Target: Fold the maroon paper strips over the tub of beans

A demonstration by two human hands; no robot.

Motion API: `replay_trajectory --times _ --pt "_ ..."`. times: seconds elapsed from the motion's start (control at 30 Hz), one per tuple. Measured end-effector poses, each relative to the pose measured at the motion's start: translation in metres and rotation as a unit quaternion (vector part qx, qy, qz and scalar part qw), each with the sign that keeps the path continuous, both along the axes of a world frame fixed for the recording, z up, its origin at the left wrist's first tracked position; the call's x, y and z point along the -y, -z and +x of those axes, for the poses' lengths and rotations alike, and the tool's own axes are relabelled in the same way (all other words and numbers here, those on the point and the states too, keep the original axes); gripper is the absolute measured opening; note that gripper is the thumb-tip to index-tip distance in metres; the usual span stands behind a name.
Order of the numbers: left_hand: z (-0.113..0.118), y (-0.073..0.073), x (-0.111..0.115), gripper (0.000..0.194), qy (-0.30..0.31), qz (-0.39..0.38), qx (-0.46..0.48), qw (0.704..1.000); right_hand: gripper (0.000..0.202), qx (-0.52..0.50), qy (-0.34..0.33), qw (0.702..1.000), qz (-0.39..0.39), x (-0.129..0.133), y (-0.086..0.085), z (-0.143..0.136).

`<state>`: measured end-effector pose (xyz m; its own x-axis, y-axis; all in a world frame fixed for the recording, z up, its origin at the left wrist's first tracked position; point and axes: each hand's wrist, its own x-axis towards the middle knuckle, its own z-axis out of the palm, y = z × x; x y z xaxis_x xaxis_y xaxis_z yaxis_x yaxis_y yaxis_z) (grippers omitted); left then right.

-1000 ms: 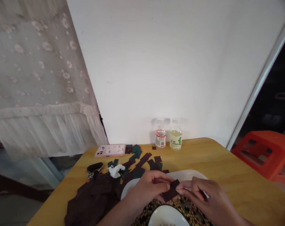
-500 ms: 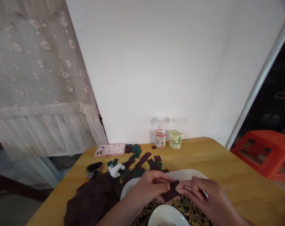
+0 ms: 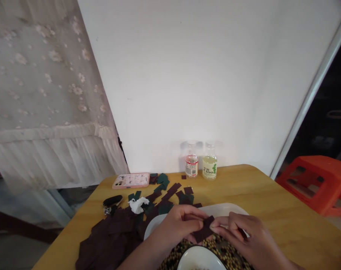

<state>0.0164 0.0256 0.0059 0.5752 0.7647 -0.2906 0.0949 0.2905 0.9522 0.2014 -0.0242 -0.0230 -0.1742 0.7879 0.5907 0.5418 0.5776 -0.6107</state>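
Observation:
Both hands meet over a pale tray that holds many small yellowish and dark bead-like pieces. My left hand grips a small dark maroon rectangular piece of cloth or paper between thumb and fingers. My right hand pinches the right edge of that same piece with thumb and forefinger. Just below the hands a white bowl sits in the tray, with some pale contents partly cut off by the frame. Left of my left forearm lies a big heap of similar maroon pieces.
Dark green pieces are scattered behind the tray, near a crumpled white tissue. A pink-cased phone, a dark key fob and two bottles stand or lie farther back. A red stool is right of the wooden table.
Hardly anything differs. Both hands keep hold of the maroon piece in the same place, and the view has shifted very slightly.

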Motion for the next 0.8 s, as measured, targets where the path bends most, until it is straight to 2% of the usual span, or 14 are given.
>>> replay_trajectory --times 0.8 --pt "-0.0005 0.0009 -0.0001 0.032 0.016 0.003 -0.007 1.000 0.041 -0.001 0.008 1.000 -0.013 0.0003 -0.0023 -0.0014"
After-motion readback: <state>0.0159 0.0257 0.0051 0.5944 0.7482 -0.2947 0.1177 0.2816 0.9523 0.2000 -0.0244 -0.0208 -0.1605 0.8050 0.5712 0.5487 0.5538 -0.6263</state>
